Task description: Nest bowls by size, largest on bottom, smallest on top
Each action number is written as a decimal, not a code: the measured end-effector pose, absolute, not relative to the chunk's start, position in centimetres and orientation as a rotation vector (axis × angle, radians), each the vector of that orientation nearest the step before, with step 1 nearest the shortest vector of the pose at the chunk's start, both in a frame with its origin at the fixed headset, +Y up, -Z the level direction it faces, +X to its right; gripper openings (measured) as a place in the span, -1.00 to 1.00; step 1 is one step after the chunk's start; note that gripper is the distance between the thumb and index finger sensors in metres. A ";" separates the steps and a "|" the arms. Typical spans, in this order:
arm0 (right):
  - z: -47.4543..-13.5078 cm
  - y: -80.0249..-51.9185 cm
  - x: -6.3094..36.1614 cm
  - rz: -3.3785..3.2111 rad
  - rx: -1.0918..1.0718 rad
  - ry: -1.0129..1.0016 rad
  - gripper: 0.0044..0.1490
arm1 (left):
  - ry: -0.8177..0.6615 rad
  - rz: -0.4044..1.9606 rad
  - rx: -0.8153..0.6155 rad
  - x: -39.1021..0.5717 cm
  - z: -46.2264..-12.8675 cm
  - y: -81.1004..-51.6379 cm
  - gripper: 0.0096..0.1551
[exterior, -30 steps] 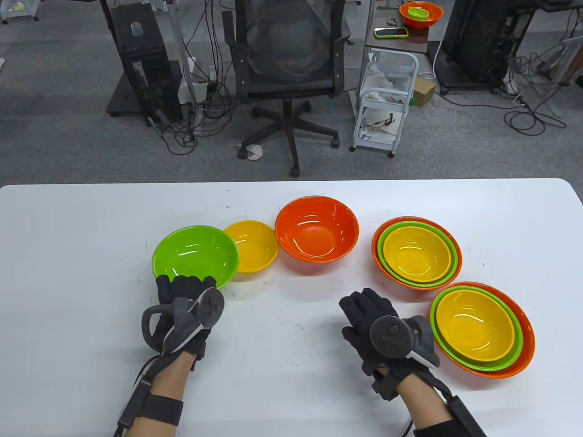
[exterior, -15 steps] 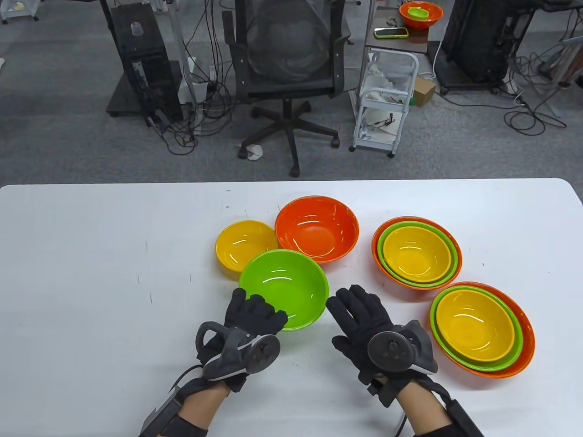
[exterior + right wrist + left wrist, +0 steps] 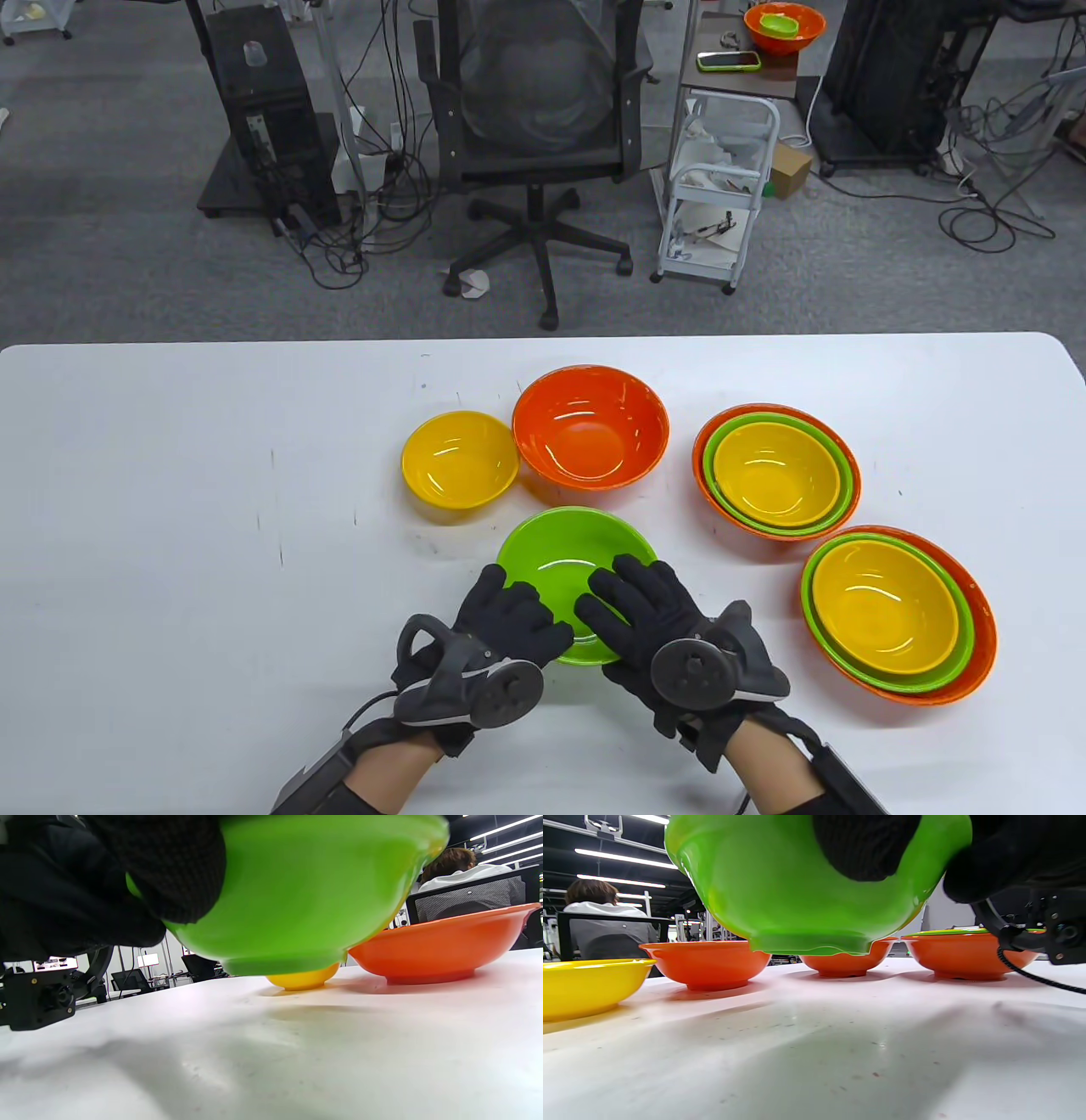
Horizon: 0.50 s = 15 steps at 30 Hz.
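A green bowl [image 3: 567, 552] is held a little above the table, in front of a loose yellow bowl [image 3: 459, 458] and a loose orange bowl [image 3: 590, 426]. My left hand [image 3: 509, 613] grips its near left rim. My right hand [image 3: 635, 604] grips its near right rim, fingers reaching into the bowl. In the left wrist view the green bowl [image 3: 797, 891] hangs clear of the table, and it also shows lifted in the right wrist view [image 3: 305, 895]. Two nested stacks, orange, green and yellow, sit at the right [image 3: 776, 471] and nearer right [image 3: 899, 615].
The white table [image 3: 170, 552] has its far edge just behind the bowls. An office chair [image 3: 539, 110] and a white cart [image 3: 717, 195] stand on the floor beyond it. A person sits in the background of the left wrist view [image 3: 602, 921].
My left hand carried the green bowl from the table's left to the centre front. My right hand moved left and took hold of the bowl's right rim.
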State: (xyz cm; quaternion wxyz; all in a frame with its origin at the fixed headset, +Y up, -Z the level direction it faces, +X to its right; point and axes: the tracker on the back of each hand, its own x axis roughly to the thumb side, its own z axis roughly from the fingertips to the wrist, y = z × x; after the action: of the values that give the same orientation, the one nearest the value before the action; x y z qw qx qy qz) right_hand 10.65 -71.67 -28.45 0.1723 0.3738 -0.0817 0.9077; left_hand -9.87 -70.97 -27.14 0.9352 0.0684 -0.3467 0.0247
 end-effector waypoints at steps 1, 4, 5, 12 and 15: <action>-28.5 -71.7 10.6 2.565 1.069 -0.220 -0.19 | -0.710 0.053 0.141 -9.8 -27.1 -71.0 -0.53; -28.4 -71.8 10.3 2.562 1.093 -0.202 -0.41 | -0.707 0.057 0.148 -9.9 -27.2 -70.9 -0.53; -28.3 -71.8 10.2 2.566 1.094 -0.206 -0.43 | -0.707 0.052 0.148 -9.9 -27.2 -70.9 -0.53; -27.9 -71.1 9.5 2.608 1.176 -0.343 -0.48 | -0.710 0.023 0.182 -10.2 -27.4 -70.8 -0.53; -27.9 -70.7 9.4 2.622 1.182 -0.367 -0.48 | -0.700 0.031 0.184 -10.5 -27.5 -70.6 -0.48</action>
State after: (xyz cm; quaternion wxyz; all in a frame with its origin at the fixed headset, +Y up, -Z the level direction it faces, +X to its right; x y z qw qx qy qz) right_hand 9.40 -70.69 -27.91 0.1209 0.4046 -0.1258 0.8977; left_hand -10.55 -70.58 -27.53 0.9352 0.0898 -0.3422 0.0152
